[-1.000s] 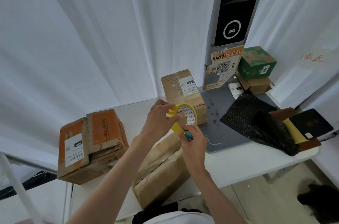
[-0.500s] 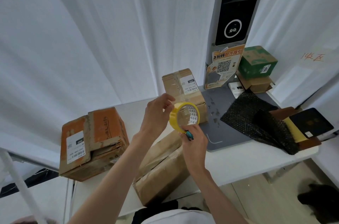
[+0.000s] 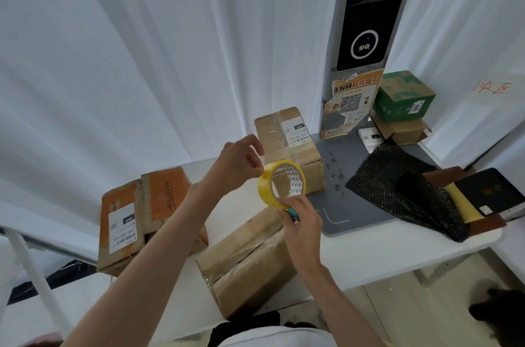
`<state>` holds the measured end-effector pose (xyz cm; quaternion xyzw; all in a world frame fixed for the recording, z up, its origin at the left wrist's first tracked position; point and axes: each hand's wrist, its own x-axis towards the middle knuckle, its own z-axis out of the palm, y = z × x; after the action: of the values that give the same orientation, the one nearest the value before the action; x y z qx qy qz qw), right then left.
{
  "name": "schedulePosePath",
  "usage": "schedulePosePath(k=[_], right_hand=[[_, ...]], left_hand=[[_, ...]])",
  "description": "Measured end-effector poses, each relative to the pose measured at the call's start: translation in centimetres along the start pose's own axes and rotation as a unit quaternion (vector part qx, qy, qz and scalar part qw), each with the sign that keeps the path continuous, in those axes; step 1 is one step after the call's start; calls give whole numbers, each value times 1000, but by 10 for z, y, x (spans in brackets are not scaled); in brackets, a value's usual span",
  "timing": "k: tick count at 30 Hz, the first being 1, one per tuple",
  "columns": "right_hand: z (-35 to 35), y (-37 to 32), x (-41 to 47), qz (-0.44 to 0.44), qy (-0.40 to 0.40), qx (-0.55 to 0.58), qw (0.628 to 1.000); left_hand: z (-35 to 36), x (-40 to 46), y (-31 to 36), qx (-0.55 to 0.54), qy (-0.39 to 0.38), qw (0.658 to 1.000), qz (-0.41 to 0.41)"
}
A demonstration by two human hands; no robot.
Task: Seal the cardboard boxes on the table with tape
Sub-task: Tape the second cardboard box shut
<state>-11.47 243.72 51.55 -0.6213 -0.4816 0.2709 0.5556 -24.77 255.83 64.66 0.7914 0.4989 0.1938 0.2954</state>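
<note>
Right hand point(image 3: 301, 221) grips tape point(image 3: 281, 188); left hand point(image 3: 241, 164) pinches, seemingly, its end; box point(image 3: 244, 258) at 6 o'clock unsealed.

You hold a yellow tape roll point(image 3: 281, 189) whose white core is printed with small grey triangles. Before you lies a plain brown box point(image 3: 247, 261); to your left an orange-and-brown box point(image 3: 147, 210) carries a white label. On the white table point(image 3: 397, 250) rest a grey mat point(image 3: 341, 176), a black dotted mesh sheet point(image 3: 397, 190) and a green box point(image 3: 403, 96) with paler green print.
</note>
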Motion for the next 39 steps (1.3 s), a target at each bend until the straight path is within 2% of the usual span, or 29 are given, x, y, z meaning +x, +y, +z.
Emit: schedulePosePath(k=[11, 15, 21, 26, 31, 39], right_hand=[[-3, -1, 4, 12, -3, -9, 1000], [-4, -4, 7, 34, -7, 8, 999], [-4, -2, 7, 31, 2, -20, 999], [-5, -5, 5, 23, 17, -29, 999], [-4, -4, 4, 0, 17, -47, 999], [4, -3, -1, -20, 17, -78, 997]], left_hand=[[19, 6, -1, -15, -25, 999, -31], [30, 2, 2, -14, 0, 1000, -18], [47, -1, 9, 83, 71, 993, -48], [42, -1, 10, 9, 74, 993, -94], [39, 1, 4, -11, 81, 990, -115], [48, -6, 6, 100, 93, 985, -104]])
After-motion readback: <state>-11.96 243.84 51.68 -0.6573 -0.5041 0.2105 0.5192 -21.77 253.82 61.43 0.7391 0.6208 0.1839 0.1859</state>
